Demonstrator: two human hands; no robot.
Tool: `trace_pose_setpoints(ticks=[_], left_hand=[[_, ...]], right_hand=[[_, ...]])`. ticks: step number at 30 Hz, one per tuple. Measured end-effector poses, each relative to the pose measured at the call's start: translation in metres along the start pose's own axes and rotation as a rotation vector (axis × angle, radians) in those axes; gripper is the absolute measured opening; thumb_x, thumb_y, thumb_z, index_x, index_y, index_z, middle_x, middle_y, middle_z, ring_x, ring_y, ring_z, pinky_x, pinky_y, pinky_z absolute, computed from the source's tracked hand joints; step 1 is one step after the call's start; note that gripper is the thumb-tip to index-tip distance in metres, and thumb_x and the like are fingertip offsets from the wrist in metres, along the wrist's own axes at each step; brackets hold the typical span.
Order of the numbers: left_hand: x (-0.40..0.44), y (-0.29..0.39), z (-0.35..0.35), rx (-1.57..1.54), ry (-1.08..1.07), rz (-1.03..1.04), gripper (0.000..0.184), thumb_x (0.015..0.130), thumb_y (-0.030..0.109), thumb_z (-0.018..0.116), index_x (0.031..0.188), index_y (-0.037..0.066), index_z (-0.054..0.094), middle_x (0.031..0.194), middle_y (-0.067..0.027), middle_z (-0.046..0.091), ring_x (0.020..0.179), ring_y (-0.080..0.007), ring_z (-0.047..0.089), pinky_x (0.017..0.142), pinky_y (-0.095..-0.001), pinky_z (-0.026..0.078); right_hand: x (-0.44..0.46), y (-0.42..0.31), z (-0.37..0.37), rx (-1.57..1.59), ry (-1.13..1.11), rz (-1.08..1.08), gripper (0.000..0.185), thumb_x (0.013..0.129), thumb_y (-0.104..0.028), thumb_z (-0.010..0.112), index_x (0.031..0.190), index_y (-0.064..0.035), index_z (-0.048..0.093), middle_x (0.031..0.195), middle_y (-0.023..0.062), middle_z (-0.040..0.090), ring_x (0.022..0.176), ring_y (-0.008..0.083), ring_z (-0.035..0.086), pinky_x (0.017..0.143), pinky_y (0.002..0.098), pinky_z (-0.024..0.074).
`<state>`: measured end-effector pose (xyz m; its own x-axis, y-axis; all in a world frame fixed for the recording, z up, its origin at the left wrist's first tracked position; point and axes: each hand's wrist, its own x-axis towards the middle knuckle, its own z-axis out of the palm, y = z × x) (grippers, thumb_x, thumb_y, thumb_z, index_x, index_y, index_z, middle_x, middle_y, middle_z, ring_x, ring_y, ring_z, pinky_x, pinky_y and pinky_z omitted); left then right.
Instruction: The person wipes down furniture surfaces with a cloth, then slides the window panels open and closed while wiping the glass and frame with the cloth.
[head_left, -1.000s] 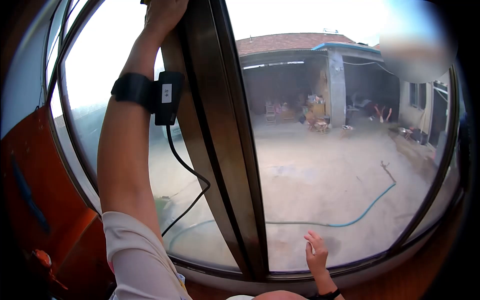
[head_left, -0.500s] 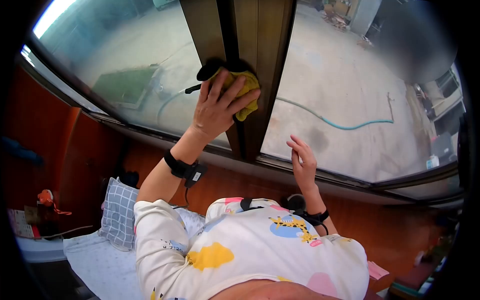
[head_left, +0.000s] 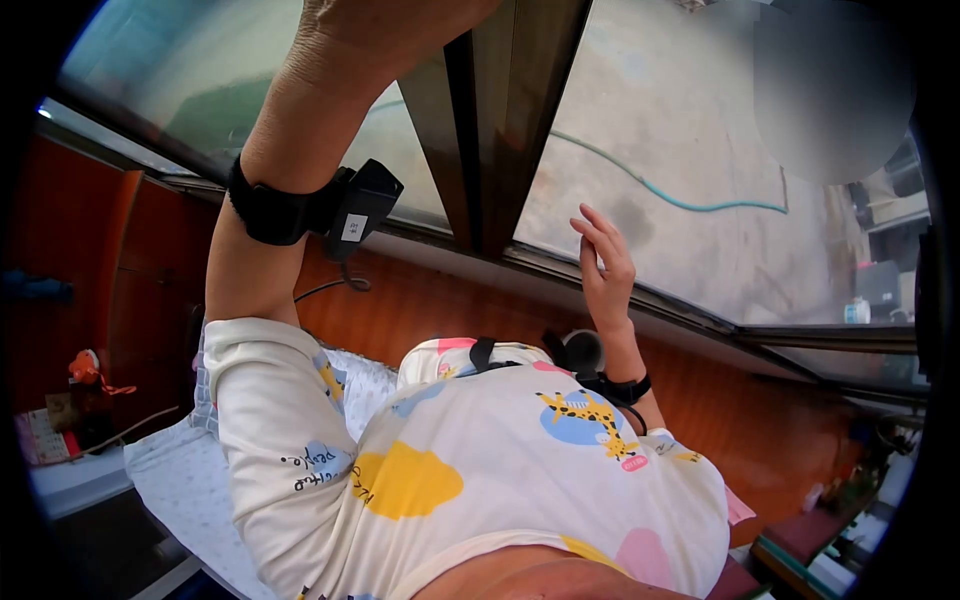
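My left hand [head_left: 395, 25] is raised at the top edge of the view, close to the dark window frame [head_left: 500, 130]. Its fingers are cut off by the image edge, so neither they nor any cloth shows. A black band with a small box [head_left: 350, 215] is strapped round that forearm. Lower down, my right hand [head_left: 606, 265] hangs in the air in front of the right glass pane [head_left: 680, 120]. Its fingers are loosely bent and apart, and nothing is in them. Another black band [head_left: 620, 388] circles the right wrist.
Beyond the glass a green hose [head_left: 700, 207] lies on pale ground. A window sill [head_left: 660, 310] runs below the panes, above a reddish wooden floor [head_left: 440, 285]. To the left stand a dark red cabinet [head_left: 160, 270] and a white cover [head_left: 170, 490]. Several items lie at the lower right.
My left hand, pressing a yellow cloth to the window frame before, has moved up to the top edge, and the cloth is out of sight. My right hand has risen slightly in view.
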<state>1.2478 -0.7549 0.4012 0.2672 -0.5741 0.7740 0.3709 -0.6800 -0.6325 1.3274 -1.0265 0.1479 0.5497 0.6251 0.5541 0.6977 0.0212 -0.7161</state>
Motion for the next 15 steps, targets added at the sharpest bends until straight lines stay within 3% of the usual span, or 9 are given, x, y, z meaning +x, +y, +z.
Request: trace_pose_setpoints(ticks=[2, 3, 4, 5, 8, 9, 10, 12, 15], left_hand=[[-0.02, 0.032, -0.016, -0.055, -0.115, -0.085, 0.058, 0.08, 0.029, 0.069, 0.135, 0.033, 0.053, 0.144, -0.0005, 0.044, 0.132, -0.0292, 0.038, 0.104, -0.0463, 0.035], [-0.044, 0.068, -0.044, -0.253, -0.406, -0.285, 0.061, 0.076, 0.023, 0.068, 0.133, 0.04, 0.052, 0.141, 0.0059, 0.045, 0.13, -0.026, 0.037, 0.105, -0.0463, 0.032], [-0.057, 0.084, -0.047, -0.223, -0.39, -0.185, 0.07, 0.07, 0.021, 0.075, 0.135, 0.035, 0.052, 0.142, -0.0023, 0.043, 0.131, -0.0361, 0.035, 0.103, -0.0518, 0.031], [-0.084, 0.107, -0.052, -0.277, -0.422, -0.212, 0.068, 0.073, 0.016, 0.068, 0.136, 0.036, 0.052, 0.144, -0.002, 0.042, 0.132, -0.0362, 0.034, 0.103, -0.0521, 0.031], [-0.159, 0.173, -0.071, -0.318, -0.644, -0.234, 0.063, 0.081, 0.02, 0.057, 0.14, 0.038, 0.046, 0.148, 0.0114, 0.037, 0.135, -0.0197, 0.033, 0.109, -0.0458, 0.027], [-0.18, 0.187, -0.074, -0.324, -0.636, -0.196, 0.064, 0.076, 0.016, 0.058, 0.136, 0.038, 0.051, 0.14, 0.0106, 0.045, 0.124, -0.0208, 0.042, 0.101, -0.041, 0.032], [-0.189, 0.189, -0.078, -0.314, -0.688, -0.142, 0.065, 0.076, 0.017, 0.058, 0.137, 0.039, 0.05, 0.14, 0.0122, 0.045, 0.125, -0.0187, 0.042, 0.104, -0.0386, 0.029], [-0.203, 0.186, -0.074, -0.271, -0.667, -0.09, 0.064, 0.078, 0.017, 0.057, 0.137, 0.04, 0.049, 0.142, 0.0103, 0.044, 0.13, -0.019, 0.039, 0.106, -0.0398, 0.028], [-0.148, 0.128, -0.052, -0.219, -0.475, -0.237, 0.058, 0.081, 0.022, 0.061, 0.137, 0.034, 0.05, 0.144, -0.0009, 0.042, 0.134, -0.0282, 0.036, 0.108, -0.048, 0.028]], right_hand=[[-0.009, 0.003, 0.0, -0.039, 0.01, 0.013, 0.025, 0.085, 0.008, 0.057, 0.103, -0.0037, 0.068, 0.119, 0.0114, 0.064, 0.109, 0.0279, 0.06, 0.085, 0.0327, 0.0501], [-0.014, 0.004, 0.001, -0.03, 0.007, 0.019, 0.025, 0.085, 0.008, 0.057, 0.103, -0.0037, 0.068, 0.119, 0.0114, 0.064, 0.109, 0.0279, 0.06, 0.085, 0.0327, 0.0501], [-0.021, 0.006, -0.001, -0.04, -0.004, 0.053, 0.024, 0.085, 0.007, 0.056, 0.104, -0.0036, 0.068, 0.119, 0.0114, 0.064, 0.11, 0.028, 0.06, 0.086, 0.0328, 0.0495], [-0.027, 0.009, -0.004, -0.054, -0.016, 0.083, 0.024, 0.085, 0.007, 0.056, 0.104, -0.0034, 0.068, 0.119, 0.0115, 0.064, 0.111, 0.028, 0.06, 0.088, 0.0329, 0.0489], [-0.043, 0.021, -0.009, -0.083, -0.05, 0.153, 0.024, 0.085, 0.007, 0.056, 0.104, -0.0035, 0.068, 0.12, 0.0115, 0.064, 0.112, 0.0282, 0.059, 0.089, 0.033, 0.0481], [-0.046, 0.023, -0.01, -0.099, -0.056, 0.157, 0.024, 0.085, 0.006, 0.056, 0.104, -0.0035, 0.068, 0.12, 0.0113, 0.064, 0.112, 0.028, 0.06, 0.09, 0.033, 0.0479], [-0.045, 0.023, -0.009, -0.098, -0.059, 0.146, 0.024, 0.085, 0.006, 0.056, 0.104, -0.0035, 0.068, 0.12, 0.0113, 0.064, 0.112, 0.028, 0.06, 0.09, 0.033, 0.0479], [-0.044, 0.023, -0.012, -0.104, -0.086, 0.142, 0.024, 0.085, 0.006, 0.057, 0.104, -0.0034, 0.068, 0.119, 0.0112, 0.064, 0.11, 0.0278, 0.06, 0.089, 0.0331, 0.0479], [-0.038, 0.018, -0.007, -0.102, -0.08, 0.114, 0.023, 0.085, 0.006, 0.057, 0.103, -0.0034, 0.067, 0.119, 0.0116, 0.064, 0.108, 0.0283, 0.06, 0.087, 0.0336, 0.0483]])
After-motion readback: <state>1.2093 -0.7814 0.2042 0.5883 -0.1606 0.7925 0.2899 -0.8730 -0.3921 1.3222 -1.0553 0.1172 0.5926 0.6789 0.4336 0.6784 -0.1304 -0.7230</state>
